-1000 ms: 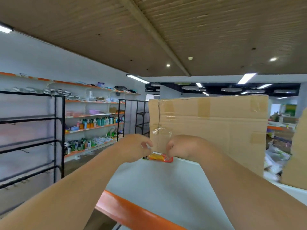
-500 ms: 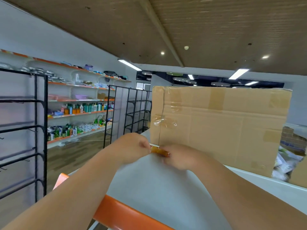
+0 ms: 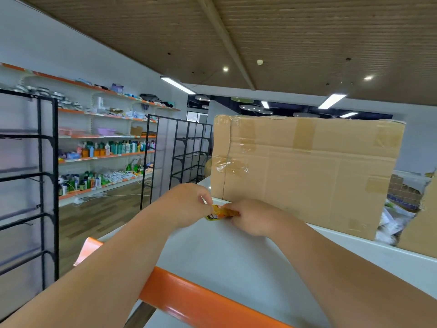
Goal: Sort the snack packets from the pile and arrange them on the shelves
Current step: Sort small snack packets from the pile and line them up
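Note:
A small orange and yellow snack packet (image 3: 220,212) lies on the white top shelf (image 3: 227,261), just in front of a large cardboard box. My left hand (image 3: 189,204) pinches the packet's left end with curled fingers. My right hand (image 3: 253,216) grips its right end. Both forearms reach across the shelf's orange front rail (image 3: 189,301). Most of the packet is hidden between my fingers.
A taped cardboard box (image 3: 305,171) stands close behind the packet. A second cardboard piece (image 3: 421,233) is at the right edge. Black wire racks (image 3: 47,185) stand to the left, and wall shelves (image 3: 106,157) hold bottles farther back.
The view has tilted and shifted, so the shelf and box sit lower right. Both hands have closed in on the packet and lowered it onto the shelf near the box.

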Available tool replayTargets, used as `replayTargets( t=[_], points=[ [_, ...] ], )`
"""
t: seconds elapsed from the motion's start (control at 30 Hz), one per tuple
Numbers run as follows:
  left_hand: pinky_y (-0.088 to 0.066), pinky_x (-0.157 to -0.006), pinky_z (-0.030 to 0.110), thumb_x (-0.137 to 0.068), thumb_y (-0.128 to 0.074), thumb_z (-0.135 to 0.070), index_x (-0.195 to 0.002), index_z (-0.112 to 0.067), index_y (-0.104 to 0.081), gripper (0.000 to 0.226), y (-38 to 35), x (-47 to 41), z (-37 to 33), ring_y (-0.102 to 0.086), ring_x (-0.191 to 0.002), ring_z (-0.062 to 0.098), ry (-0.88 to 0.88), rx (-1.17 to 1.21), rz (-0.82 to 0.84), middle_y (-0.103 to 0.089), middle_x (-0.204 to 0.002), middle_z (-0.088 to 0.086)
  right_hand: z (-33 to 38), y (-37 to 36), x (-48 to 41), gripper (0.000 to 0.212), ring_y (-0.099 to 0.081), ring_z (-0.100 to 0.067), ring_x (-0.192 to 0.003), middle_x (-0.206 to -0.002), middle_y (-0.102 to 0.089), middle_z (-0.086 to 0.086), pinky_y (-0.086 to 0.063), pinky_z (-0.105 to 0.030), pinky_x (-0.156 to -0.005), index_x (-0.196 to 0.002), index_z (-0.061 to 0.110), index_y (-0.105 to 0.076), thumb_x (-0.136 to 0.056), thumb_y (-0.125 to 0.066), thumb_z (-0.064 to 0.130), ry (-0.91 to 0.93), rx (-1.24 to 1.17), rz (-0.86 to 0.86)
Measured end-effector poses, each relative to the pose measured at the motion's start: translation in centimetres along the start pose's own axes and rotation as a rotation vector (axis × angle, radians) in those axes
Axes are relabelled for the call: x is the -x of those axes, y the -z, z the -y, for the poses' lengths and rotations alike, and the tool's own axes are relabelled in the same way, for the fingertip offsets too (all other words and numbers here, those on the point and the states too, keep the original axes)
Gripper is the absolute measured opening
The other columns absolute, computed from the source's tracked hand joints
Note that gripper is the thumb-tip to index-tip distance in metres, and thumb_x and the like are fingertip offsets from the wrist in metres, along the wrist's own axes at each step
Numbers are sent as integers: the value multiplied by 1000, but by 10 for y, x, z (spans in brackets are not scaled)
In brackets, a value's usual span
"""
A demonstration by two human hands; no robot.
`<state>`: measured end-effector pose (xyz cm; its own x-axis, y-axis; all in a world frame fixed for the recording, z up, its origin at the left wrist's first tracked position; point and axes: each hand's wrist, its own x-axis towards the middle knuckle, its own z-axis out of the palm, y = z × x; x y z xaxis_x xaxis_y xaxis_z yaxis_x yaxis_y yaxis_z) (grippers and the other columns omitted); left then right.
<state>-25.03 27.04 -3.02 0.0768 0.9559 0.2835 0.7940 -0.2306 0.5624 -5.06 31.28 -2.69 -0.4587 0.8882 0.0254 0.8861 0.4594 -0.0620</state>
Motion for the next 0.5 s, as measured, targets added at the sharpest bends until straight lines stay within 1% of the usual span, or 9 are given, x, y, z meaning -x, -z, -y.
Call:
replayTargets(
  t=[0.1,0.17,0.23,0.3,0.33,0.37,0.43,0.47,0.5],
  points=[
    [-51,-88,28,-90,-66,-35,-102,-39,-69,14,0,0,0,-59,-99,5,3,0,-1,-65,-107,-17,-4,1,1,38,-57,-19,-95,-111,-64,6,-44,-28,-75,-126,41,-64,-101,-41,24,-16,-165,-46],
    [-51,-89,29,-90,-66,-35,-105,-38,-69,15,0,0,-1,-60,-99,6,4,4,-2,-64,-108,-17,-6,0,0,26,-58,-21,-98,-109,-63,2,-43,-29,-75,-116,33,-66,-102,-44,27,-17,-129,-100],
    [-52,-90,30,-91,-65,-35,-106,-38,-68,16,1,0,-1,-61,-98,6,3,7,-2,-64,-108,-17,-7,-3,-3,30,-55,-25,-111,-124,-57,-2,-43,-31,-84,-130,31,-58,-102,-49,36,-20,-57,-133],
    [-52,-89,30,-91,-65,-36,-105,-39,-68,15,1,-1,0,-60,-98,5,2,8,-2,-64,-107,-18,-4,-7,-3,47,-48,-26,-126,-141,-47,-3,-42,-35,-101,-147,37,-43,-101,-48,45,-27,-16,-75],
    [-52,-88,29,-91,-65,-36,-104,-40,-68,14,1,-1,0,-60,-99,5,1,8,-2,-63,-106,-19,-1,-8,-3,48,-49,-25,-126,-142,-47,-1,-42,-37,-103,-148,40,-42,-101,-46,48,-23,-1,-35],
    [-51,-88,29,-91,-65,-36,-104,-40,-68,14,1,-1,0,-60,-99,5,0,7,-4,-63,-106,-19,1,-9,-3,42,-53,-24,-119,-135,-54,0,-44,-38,-100,-142,40,-50,-101,-44,48,-7,0,-22],
    [-50,-88,28,-91,-64,-36,-105,-39,-68,14,1,0,0,-60,-100,5,-4,5,-8,-63,-106,-19,2,-3,-1,28,-59,-20,-90,-99,-65,2,-48,-31,-79,-106,29,-67,-103,-45,45,-18,-128,-47],
    [-50,-88,28,-92,-64,-36,-105,-39,-68,14,1,0,0,-60,-100,6,-6,4,-7,-63,-106,-19,2,1,2,32,-56,-19,-75,-81,-62,4,-44,-28,-67,-86,24,-64,-103,-46,45,-37,-209,-68],
    [-51,-88,28,-92,-64,-36,-105,-39,-68,14,0,0,0,-60,-100,6,-8,4,-7,-62,-106,-19,1,4,5,37,-51,-18,-65,-70,-57,4,-39,-27,-59,-75,22,-58,-102,-49,45,-54,-258,-76]
  ],
)
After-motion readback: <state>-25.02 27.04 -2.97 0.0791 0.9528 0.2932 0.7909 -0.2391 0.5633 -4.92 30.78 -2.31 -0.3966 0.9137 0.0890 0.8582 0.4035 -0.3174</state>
